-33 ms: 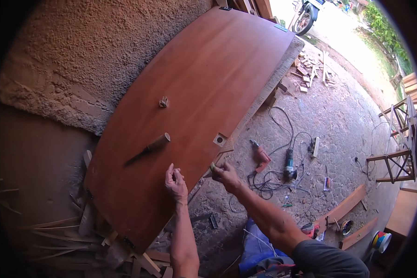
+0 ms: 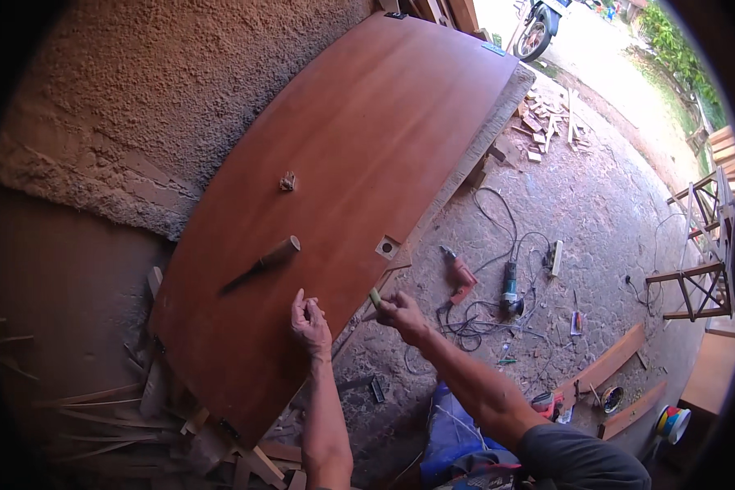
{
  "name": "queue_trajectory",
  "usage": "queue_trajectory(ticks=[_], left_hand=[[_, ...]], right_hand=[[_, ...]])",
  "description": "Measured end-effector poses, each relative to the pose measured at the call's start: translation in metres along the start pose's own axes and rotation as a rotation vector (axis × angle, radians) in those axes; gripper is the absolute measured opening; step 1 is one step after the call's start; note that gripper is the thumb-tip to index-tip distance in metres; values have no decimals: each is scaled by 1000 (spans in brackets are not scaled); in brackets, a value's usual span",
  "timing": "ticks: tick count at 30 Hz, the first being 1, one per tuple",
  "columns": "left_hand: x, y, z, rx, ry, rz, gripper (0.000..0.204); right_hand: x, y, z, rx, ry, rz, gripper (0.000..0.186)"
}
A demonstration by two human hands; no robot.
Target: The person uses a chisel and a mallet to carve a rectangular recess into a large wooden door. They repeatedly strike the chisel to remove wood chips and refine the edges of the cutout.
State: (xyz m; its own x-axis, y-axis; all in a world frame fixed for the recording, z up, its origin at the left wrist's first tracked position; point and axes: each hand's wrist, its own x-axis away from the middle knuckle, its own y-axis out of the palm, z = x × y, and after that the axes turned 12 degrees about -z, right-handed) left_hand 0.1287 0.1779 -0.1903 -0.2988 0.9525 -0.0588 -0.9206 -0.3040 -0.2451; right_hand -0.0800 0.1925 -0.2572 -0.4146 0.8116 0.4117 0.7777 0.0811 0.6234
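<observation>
A long reddish-brown wooden panel (image 2: 343,139) lies below me, with a wooden-handled chisel (image 2: 278,253), a small pile of shavings (image 2: 287,182) and a square recess with a round hole (image 2: 387,247) at its right edge. My left hand (image 2: 310,322) is over the panel's lower part, right of the chisel, fingers loosely bent and apart, nothing visible in them. My right hand (image 2: 400,314) is closed on a small green object (image 2: 375,296) at the panel's right edge, below the recess.
On the concrete floor lie a red drill (image 2: 461,278), a grinder (image 2: 510,290), cords, a power strip (image 2: 556,258), wood scraps (image 2: 539,122) and planks (image 2: 600,367). A rough wall (image 2: 122,98) borders the left, wooden frames (image 2: 694,282) stand right, and a motorbike (image 2: 539,33) is outside.
</observation>
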Motion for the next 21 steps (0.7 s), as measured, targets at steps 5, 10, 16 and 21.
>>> queue_trajectory(ticks=[5, 10, 16, 21], left_hand=[[-4, -12, -17, -95, 56, 29, 22], [-27, 58, 24, 252, -87, -165, 15], [-65, 144, 42, -55, 212, -318, 10], [-74, 168, 34, -372, 489, -351, 9]], right_hand=[[110, -22, -1, 112, 329, -392, 45], [222, -78, 24, -77, 548, -420, 26], [275, -62, -42, 135, 296, -301, 26], [268, -107, -43, 1046, -20, -58, 28]])
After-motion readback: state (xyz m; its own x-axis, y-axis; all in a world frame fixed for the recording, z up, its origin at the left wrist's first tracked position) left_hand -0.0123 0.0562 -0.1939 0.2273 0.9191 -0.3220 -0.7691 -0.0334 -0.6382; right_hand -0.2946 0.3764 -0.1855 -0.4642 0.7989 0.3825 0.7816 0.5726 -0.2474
